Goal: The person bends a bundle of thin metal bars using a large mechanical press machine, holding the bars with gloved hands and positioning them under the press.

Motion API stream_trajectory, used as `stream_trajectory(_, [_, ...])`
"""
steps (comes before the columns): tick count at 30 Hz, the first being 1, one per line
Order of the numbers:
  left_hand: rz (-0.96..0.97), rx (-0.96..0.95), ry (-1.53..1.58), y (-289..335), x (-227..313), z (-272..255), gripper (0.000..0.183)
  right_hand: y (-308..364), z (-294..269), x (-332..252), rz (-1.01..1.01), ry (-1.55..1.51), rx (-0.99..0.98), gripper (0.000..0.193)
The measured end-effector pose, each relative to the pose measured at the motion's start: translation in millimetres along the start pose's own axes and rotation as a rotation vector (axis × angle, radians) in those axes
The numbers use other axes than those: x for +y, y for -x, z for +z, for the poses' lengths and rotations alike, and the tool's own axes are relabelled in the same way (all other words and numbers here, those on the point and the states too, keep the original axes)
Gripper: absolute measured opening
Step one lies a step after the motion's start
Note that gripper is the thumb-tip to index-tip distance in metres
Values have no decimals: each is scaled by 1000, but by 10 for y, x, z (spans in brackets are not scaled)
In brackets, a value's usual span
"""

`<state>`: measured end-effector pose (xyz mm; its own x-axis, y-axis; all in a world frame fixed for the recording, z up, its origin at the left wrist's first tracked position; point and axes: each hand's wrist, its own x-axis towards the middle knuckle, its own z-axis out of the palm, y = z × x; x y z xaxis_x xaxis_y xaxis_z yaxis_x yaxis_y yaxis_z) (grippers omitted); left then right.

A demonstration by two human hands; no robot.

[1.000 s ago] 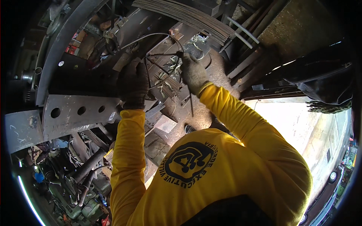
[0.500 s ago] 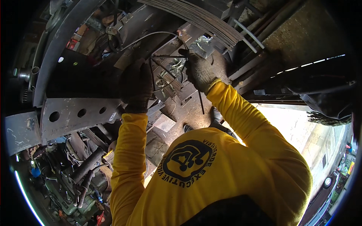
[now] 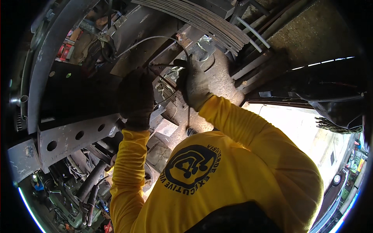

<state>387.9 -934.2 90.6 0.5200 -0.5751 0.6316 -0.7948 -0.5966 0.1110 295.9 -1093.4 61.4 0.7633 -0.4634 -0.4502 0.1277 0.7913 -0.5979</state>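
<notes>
Between my hands is a thin dark metal rod (image 3: pixel 166 80), bent, with one part running across from hand to hand and another slanting down toward the right. My left hand (image 3: pixel 136 97), in a dark knitted glove, is closed at the rod's left end; deep shadow covers its fingers. My right hand (image 3: pixel 197 84), in a grey glove, wraps round the right part of the rod, thumb toward the left. Behind them a thin curved cable or wire (image 3: pixel 157 37) arcs over and passes by the right hand.
Left of me lies a steel beam with round holes (image 3: pixel 79 135). Long flat metal strips (image 3: pixel 194 17) lie stacked beyond my hands, with a pale pipe (image 3: pixel 252 35) beside them. A bundle of short rods (image 3: pixel 166 93) is below. Machinery and scrap (image 3: pixel 74 194) crowd the lower left.
My right hand has moved down and slightly left, turning the bent rod with it. My left hand has shifted slightly down and left. The view has also shifted a little.
</notes>
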Motion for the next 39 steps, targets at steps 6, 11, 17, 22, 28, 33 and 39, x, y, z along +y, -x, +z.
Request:
stream_trajectory(6, [-55, -91, -59, -32, 13, -81, 21, -30, -7, -83, -13, 252, 26, 51])
stream_trajectory(11, [-46, 21, -128, -74, -12, -133, 24, -57, -178, -95, -479, 852, 80, 49])
stream_trajectory(17, [-27, 26, 284, -133, 937, -477, 27, 630, -492, -108, -1062, 949, -281, 27])
stream_trajectory(22, [-134, -41, 582, 113, 1535, -575, 24, 1016, -639, -118, -1129, 1205, -463, 37])
stream_trajectory(28, [147, -271, 70, 84, 1511, -1224, 28, 1488, -691, -1040, -1317, 1296, -371, 40])
stream_trajectory(33, [336, -222, -139, -60, 1614, -1089, 33, 1324, -834, -1008, -1049, 1549, -541, 40])
stream_trajectory(39, [72, -209, 60, 44, 2065, -795, 51, 873, -1081, -698, -290, 676, -217, 34])
